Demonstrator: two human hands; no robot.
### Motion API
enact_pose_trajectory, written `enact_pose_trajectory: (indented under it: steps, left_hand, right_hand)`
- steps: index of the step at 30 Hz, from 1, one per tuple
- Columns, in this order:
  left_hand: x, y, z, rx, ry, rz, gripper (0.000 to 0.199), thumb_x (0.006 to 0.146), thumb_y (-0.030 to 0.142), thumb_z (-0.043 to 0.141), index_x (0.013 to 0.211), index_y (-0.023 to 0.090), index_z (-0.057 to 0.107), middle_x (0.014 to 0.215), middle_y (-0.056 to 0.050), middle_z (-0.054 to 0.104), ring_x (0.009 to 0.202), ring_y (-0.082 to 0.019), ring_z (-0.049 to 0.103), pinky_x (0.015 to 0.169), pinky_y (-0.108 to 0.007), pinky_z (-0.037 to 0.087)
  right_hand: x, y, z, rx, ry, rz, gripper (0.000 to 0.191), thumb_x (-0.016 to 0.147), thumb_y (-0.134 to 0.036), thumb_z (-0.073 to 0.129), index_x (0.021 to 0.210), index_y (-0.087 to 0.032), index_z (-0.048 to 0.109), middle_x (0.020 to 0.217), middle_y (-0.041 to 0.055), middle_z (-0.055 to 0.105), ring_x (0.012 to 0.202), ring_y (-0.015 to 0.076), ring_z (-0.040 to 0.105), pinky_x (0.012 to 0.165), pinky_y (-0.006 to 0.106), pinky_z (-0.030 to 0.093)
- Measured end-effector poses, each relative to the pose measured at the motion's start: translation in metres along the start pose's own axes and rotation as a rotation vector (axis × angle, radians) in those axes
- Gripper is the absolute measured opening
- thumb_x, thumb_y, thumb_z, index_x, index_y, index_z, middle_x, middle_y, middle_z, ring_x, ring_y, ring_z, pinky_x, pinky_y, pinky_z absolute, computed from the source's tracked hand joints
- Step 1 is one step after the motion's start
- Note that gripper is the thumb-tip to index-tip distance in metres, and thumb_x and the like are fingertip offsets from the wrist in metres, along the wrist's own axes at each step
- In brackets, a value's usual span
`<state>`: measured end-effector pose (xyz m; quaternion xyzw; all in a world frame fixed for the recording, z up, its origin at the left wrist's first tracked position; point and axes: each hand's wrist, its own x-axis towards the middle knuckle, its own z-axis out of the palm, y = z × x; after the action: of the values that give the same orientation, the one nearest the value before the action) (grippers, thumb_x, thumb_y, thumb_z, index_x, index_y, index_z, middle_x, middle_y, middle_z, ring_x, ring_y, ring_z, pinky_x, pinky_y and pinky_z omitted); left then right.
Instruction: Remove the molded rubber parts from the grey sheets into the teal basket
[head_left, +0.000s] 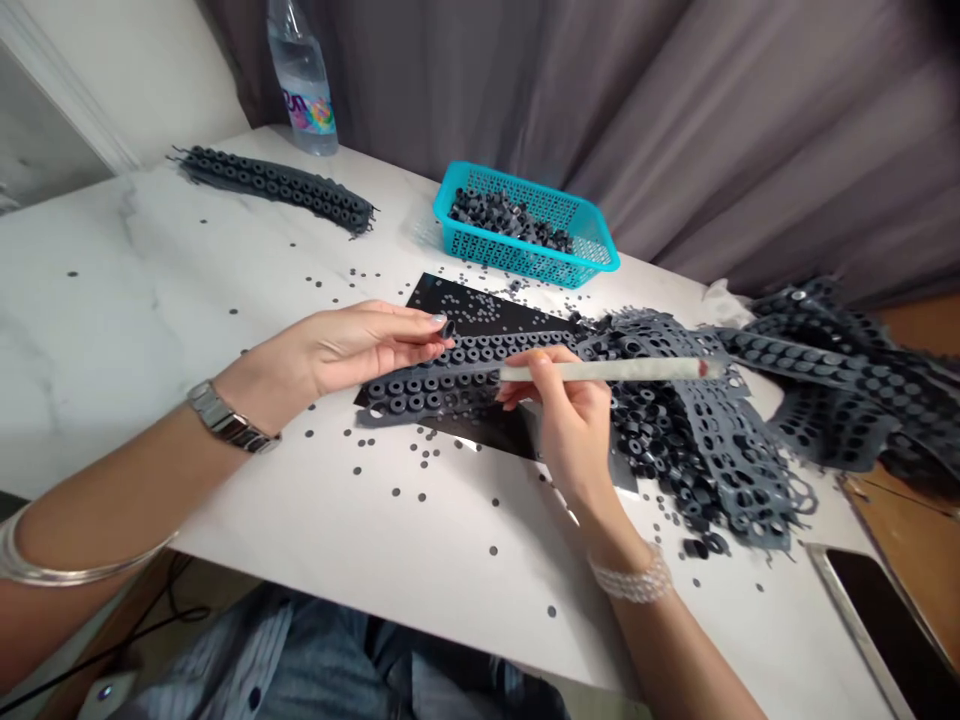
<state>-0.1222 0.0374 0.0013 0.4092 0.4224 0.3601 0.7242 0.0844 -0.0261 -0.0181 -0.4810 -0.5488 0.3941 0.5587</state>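
Observation:
My left hand (pixel 360 345) is closed, pinching a small black rubber ring (pixel 448 329) between thumb and fingertips. My right hand (pixel 566 410) is wrapped round a pale, slim stick-like tool (pixel 637 370) with a reddish mark near its far end. The tool's working tip points left, over a grey rubber strip (pixel 409 388) covered in rows of moulded rings. That strip lies under both hands on a black board (pixel 517 433). Just right of my right hand are a heap of loose black rings (pixel 652 435) and a torn, holed rubber sheet (pixel 712 430).
A turquoise basket (pixel 525 262) of black rings stands at the back. Another ringed strip (pixel 277 190) and a water bottle (pixel 304 90) are back left. More rubber sheets (pixel 832 370) pile up at right, above a phone (pixel 885 620). Small dark discs are scattered over the white table (pixel 450 590).

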Motion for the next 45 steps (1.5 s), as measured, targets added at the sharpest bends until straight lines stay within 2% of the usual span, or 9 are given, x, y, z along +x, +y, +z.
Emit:
enact_pose_trajectory:
  steps: [8, 13, 18, 23, 26, 29, 34, 37, 45]
  left_hand:
    - [0.005, 0.0, -0.002, -0.203, -0.043, -0.165, 0.002, 0.082, 0.016, 0.068, 0.08, 0.015, 0.07, 0.086, -0.005, 0.073, 0.084, -0.01, 0.068, 0.087, -0.022, 0.056]
    - [0.004, 0.0, -0.001, -0.16, -0.001, -0.139, 0.006, 0.085, 0.016, 0.061, 0.084, 0.016, 0.066, 0.101, -0.011, 0.073, 0.094, -0.015, 0.069, 0.091, -0.026, 0.056]
    - [0.002, 0.005, -0.006, -0.057, -0.063, -0.037, 0.019, 0.08, 0.013, 0.043, 0.084, 0.016, 0.062, 0.1, -0.015, 0.07, 0.101, -0.021, 0.066, 0.095, -0.038, 0.055]
    - [0.0, 0.002, -0.004, 0.181, -0.038, 0.088, 0.012, 0.08, 0.022, 0.049, 0.074, 0.018, 0.059, 0.092, -0.014, 0.069, 0.08, -0.018, 0.063, 0.066, -0.033, 0.055]
    - [-0.006, -0.001, 0.004, 0.449, -0.065, 0.092, 0.018, 0.081, 0.028, 0.056, 0.085, 0.017, 0.069, 0.084, -0.011, 0.07, 0.058, -0.012, 0.054, 0.045, -0.027, 0.038]
    - [-0.016, -0.001, 0.012, 0.787, -0.021, 0.17, 0.022, 0.08, 0.031, 0.059, 0.092, 0.02, 0.074, 0.078, -0.005, 0.072, 0.055, -0.012, 0.054, 0.048, -0.027, 0.037]
    - [-0.032, -0.005, 0.017, 1.302, 0.005, 0.447, 0.022, 0.079, 0.026, 0.059, 0.093, 0.025, 0.076, 0.089, -0.002, 0.075, 0.084, -0.019, 0.066, 0.074, -0.031, 0.047]
    - [-0.036, -0.013, 0.018, 1.41, 0.018, 0.505, 0.023, 0.081, 0.026, 0.059, 0.098, 0.023, 0.075, 0.092, -0.006, 0.074, 0.088, -0.021, 0.066, 0.076, -0.032, 0.047]
    - [-0.035, -0.024, 0.021, 1.663, 0.031, 0.478, 0.025, 0.087, 0.031, 0.053, 0.101, 0.02, 0.071, 0.092, -0.008, 0.07, 0.077, -0.021, 0.064, 0.062, -0.032, 0.041]
  right_hand:
    - [0.016, -0.018, -0.001, 0.048, 0.096, -0.041, 0.021, 0.092, -0.033, 0.054, 0.08, -0.019, 0.064, 0.066, -0.0005, 0.061, 0.057, 0.0117, 0.06, 0.053, 0.025, 0.051]
    - [0.009, -0.015, 0.013, 0.087, 0.108, 0.0, 0.021, 0.092, -0.034, 0.054, 0.08, -0.019, 0.061, 0.064, -0.0007, 0.061, 0.056, 0.0116, 0.059, 0.053, 0.025, 0.05]
    - [-0.006, 0.002, 0.02, 0.046, 0.025, 0.035, 0.025, 0.093, -0.037, 0.053, 0.08, -0.018, 0.063, 0.064, -0.0007, 0.06, 0.057, 0.0119, 0.058, 0.055, 0.025, 0.048]
    - [-0.011, 0.01, 0.023, -0.232, -0.137, -0.036, 0.031, 0.096, -0.038, 0.048, 0.078, -0.018, 0.064, 0.062, -0.001, 0.059, 0.056, 0.0116, 0.055, 0.055, 0.025, 0.043]
    - [-0.011, 0.01, 0.024, -0.327, -0.173, -0.074, 0.032, 0.097, -0.036, 0.044, 0.077, -0.019, 0.063, 0.064, -0.0007, 0.06, 0.056, 0.0112, 0.054, 0.054, 0.024, 0.04]
    - [-0.011, 0.009, 0.025, -0.356, -0.183, -0.097, 0.032, 0.097, -0.035, 0.042, 0.077, -0.019, 0.062, 0.065, -0.0005, 0.06, 0.058, 0.0115, 0.055, 0.056, 0.024, 0.041]
    - [-0.011, 0.009, 0.024, -0.419, -0.211, -0.143, 0.03, 0.097, -0.034, 0.041, 0.081, -0.02, 0.062, 0.067, -0.0003, 0.061, 0.058, 0.0117, 0.056, 0.055, 0.024, 0.041]
    - [-0.011, 0.009, 0.025, -0.434, -0.225, -0.149, 0.031, 0.098, -0.035, 0.04, 0.081, -0.02, 0.062, 0.067, 0.0, 0.061, 0.06, 0.0124, 0.058, 0.056, 0.024, 0.041]
    - [-0.011, 0.007, 0.026, -0.461, -0.247, -0.198, 0.03, 0.098, -0.031, 0.039, 0.079, -0.02, 0.059, 0.073, 0.0011, 0.064, 0.063, 0.0122, 0.06, 0.062, 0.026, 0.043]
